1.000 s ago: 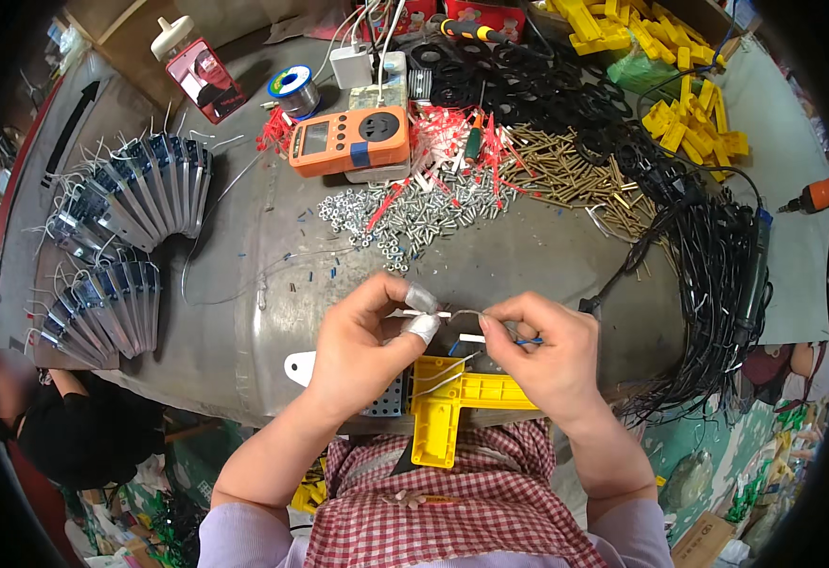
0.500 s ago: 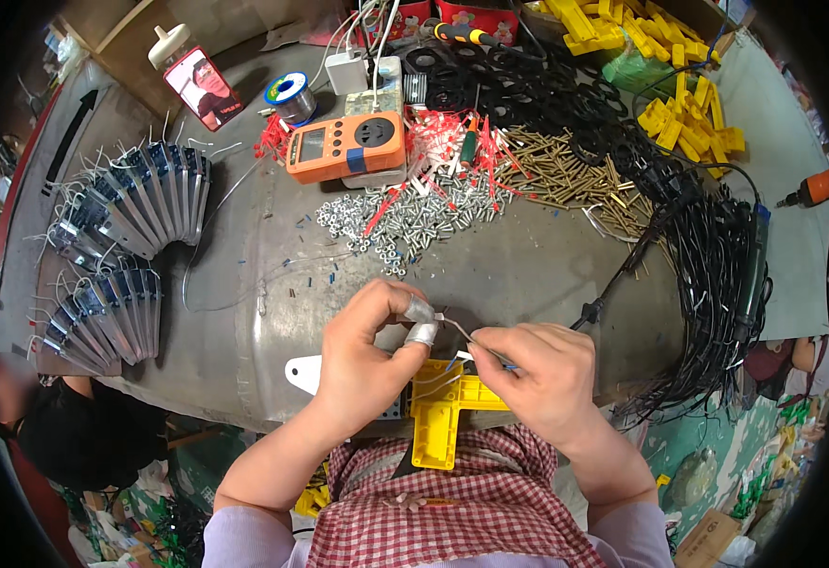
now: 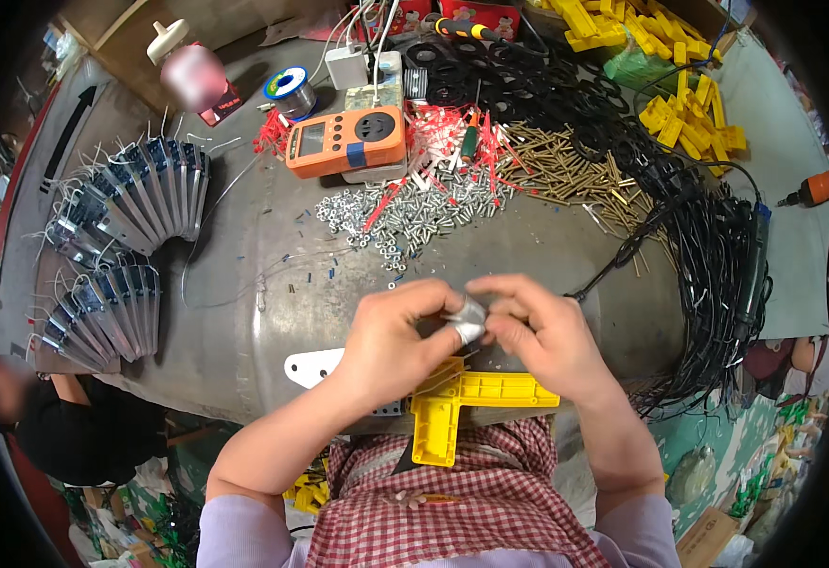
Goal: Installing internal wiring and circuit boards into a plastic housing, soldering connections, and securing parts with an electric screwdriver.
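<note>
Yellow housing (image 3: 450, 393) at the near edge of the table (image 3: 287, 317). Just beyond it, the left hand (image 3: 391, 341) and right hand (image 3: 555, 343) bring narrowed, blurred fingertips together; from here I cannot tell whether either grips anything. Left of the housing lies a white plate (image 3: 310, 367); farther beyond, silver screws (image 3: 433, 213).

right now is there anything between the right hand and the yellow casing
Nothing visible stands between the right hand and the yellow casing in this view. The left hand overlaps the casing's upper left part; how high either hand is, I cannot tell.
</note>
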Motion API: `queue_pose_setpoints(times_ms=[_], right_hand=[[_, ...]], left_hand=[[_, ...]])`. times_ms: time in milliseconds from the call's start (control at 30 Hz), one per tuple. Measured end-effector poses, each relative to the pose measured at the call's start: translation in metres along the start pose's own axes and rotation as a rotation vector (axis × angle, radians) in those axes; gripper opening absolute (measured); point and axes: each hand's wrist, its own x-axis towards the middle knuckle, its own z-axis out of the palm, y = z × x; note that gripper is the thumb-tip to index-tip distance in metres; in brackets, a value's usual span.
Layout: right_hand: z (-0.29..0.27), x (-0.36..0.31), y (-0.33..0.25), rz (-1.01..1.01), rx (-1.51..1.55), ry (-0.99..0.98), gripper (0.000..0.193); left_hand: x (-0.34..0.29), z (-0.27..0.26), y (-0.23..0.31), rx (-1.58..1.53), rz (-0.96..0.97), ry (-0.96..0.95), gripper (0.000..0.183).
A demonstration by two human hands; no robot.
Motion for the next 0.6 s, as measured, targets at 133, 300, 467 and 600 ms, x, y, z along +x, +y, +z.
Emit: queue_pose_setpoints(times_ms=[133,300,467,600], right_hand=[[-0.005,0.003,0.007,0.05,0.168,0.069,0.03],[-0.01,0.001,0.014,-0.019,-0.129,0.003,0.036],[-0.011,0.002,0.016,-0.204,-0.304,0.015,0.035],[0.009,0.003,-0.001,-0.292,-0.585,0.094,0.036]], left_hand=[[-0.002,-0.001,0.008,0.448,0.308,0.165,0.025],[0.0,-0.009,-0.009,0.536,0.38,0.125,0.034],[0.003,-0.007,-0.004,0.472,0.369,0.102,0.033],[-0.001,-0.011,-0.004,0.526,0.314,0.071,0.025]])
